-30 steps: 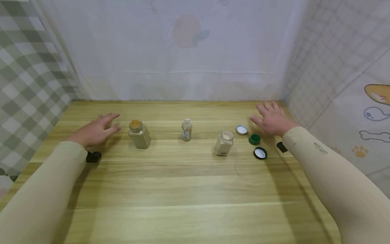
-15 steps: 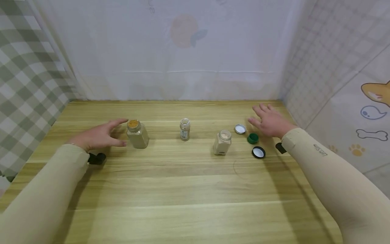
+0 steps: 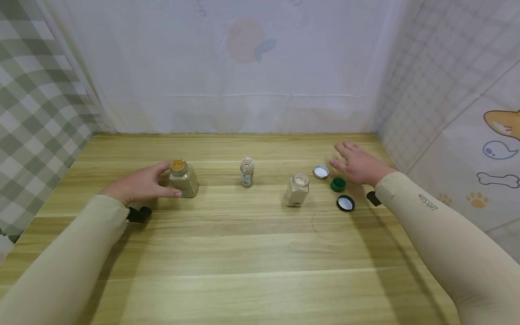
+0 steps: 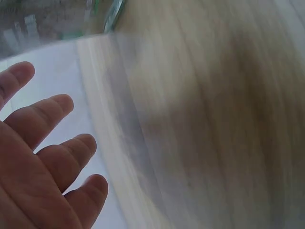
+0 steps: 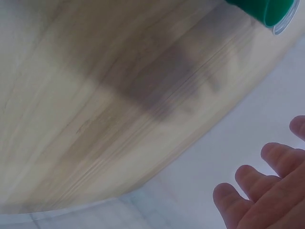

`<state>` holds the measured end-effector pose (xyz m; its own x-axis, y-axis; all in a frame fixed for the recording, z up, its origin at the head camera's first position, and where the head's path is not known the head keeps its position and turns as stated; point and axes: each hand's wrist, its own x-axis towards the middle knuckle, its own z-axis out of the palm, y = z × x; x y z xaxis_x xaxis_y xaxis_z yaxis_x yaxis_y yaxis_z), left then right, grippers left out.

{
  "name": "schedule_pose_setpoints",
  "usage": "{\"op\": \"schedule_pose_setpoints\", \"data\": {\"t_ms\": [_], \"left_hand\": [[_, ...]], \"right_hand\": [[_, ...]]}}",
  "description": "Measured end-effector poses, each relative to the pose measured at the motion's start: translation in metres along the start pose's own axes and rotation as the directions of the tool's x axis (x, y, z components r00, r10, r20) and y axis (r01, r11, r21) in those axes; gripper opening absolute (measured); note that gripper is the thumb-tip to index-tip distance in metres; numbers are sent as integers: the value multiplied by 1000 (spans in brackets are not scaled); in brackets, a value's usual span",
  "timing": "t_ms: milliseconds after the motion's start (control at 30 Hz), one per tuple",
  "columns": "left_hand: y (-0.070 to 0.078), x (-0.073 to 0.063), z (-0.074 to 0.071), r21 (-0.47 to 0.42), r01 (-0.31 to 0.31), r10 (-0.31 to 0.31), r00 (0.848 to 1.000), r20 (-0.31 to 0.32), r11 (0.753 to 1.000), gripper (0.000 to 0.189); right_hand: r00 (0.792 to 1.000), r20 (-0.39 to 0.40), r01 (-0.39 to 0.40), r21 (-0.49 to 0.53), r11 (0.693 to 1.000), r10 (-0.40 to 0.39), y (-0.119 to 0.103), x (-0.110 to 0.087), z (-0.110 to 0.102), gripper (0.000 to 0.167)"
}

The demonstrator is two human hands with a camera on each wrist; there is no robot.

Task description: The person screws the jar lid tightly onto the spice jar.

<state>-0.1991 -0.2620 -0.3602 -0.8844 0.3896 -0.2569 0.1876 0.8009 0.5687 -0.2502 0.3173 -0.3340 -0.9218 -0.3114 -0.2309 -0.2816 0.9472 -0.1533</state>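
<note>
My left hand [image 3: 144,183] is around the left side of an open square glass jar [image 3: 183,181] with orange-brown powder at its mouth. The thumb overlaps the jar's front and the index finger reaches its far side, while the other fingers spread loosely in the left wrist view. Palm down at the right, my right hand [image 3: 357,164] has its fingers extended and holds nothing. Beside it lie a silver lid [image 3: 321,171], a green cap [image 3: 338,184] and a black-rimmed lid [image 3: 345,203]. The green cap [image 5: 267,8] also shows in the right wrist view.
A small open glass bottle [image 3: 246,173] stands mid-table, and an open square jar of pale powder [image 3: 297,190] stands right of it. The wooden table [image 3: 243,253] meets a white cloth [image 3: 252,104] at the back, with patterned cloths on both sides.
My left hand has moved right, from apart from the square jar to around its side. The right hand has shifted only slightly, and the jars and lids stay on the table.
</note>
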Motion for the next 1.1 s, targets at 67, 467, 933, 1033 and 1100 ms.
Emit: {"op": "schedule_pose_setpoints", "data": {"t_ms": [67, 467, 933, 1033, 1100], "left_hand": [[1, 2, 2, -24, -15, 15, 1000, -5, 1000, 102], [5, 6, 6, -83, -26, 22, 999, -45, 996, 88], [5, 8, 11, -114, -3, -2, 999, -44, 993, 86], [5, 8, 12, -126, -3, -2, 999, -43, 992, 85], [5, 8, 13, -132, -3, -3, 999, -44, 991, 85]], "right_hand": [[1000, 2, 2, 13, 1000, -2, -1, 0, 0, 77], [1000, 9, 22, 19, 1000, -23, -7, -2, 3, 76], [999, 30, 44, 47, 998, -45, -16, -7, 2, 75], [999, 29, 43, 44, 998, -44, -15, -8, 2, 76], [999, 29, 39, 42, 998, -40, -15, -8, 2, 76]]}}
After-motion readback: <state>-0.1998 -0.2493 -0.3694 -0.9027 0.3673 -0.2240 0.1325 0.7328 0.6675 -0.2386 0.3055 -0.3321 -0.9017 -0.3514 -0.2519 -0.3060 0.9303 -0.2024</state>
